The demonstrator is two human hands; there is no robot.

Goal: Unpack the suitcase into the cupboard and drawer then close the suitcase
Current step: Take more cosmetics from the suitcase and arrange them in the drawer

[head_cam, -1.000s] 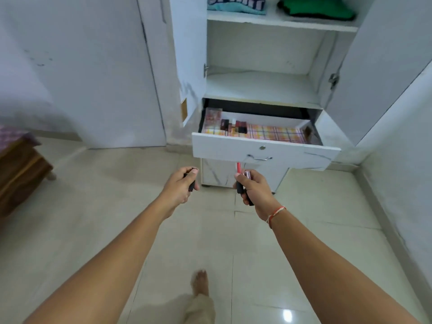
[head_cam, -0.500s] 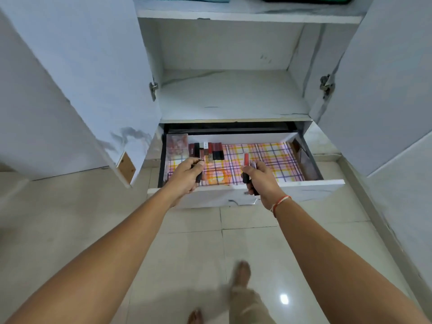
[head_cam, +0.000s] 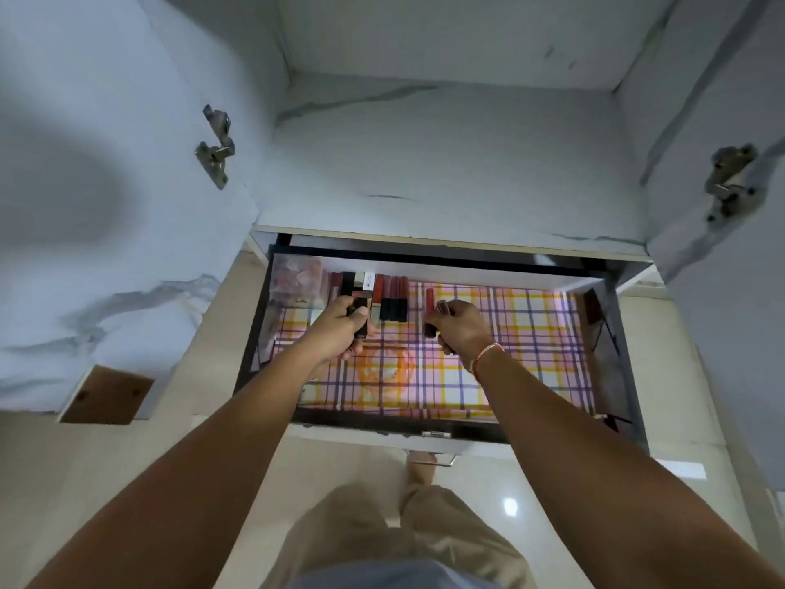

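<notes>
Fingers of the left hand (head_cam: pixel 340 329) were curled around a small black tube (head_cam: pixel 361 323), and the right hand (head_cam: pixel 461 329) gripped 2 tubes, a red one (head_cam: pixel 430 306) and a darker one (head_cam: pixel 443 308). Both hands hovered inside the open drawer (head_cam: pixel 611 367), over its checked liner (head_cam: pixel 509 333). Just beyond the left hand lay a row of tubes (head_cam: pixel 388 297), with a clear pouch (head_cam: pixel 295 276) further left. Above the drawer was a cupboard shelf (head_cam: pixel 446 163).
</notes>
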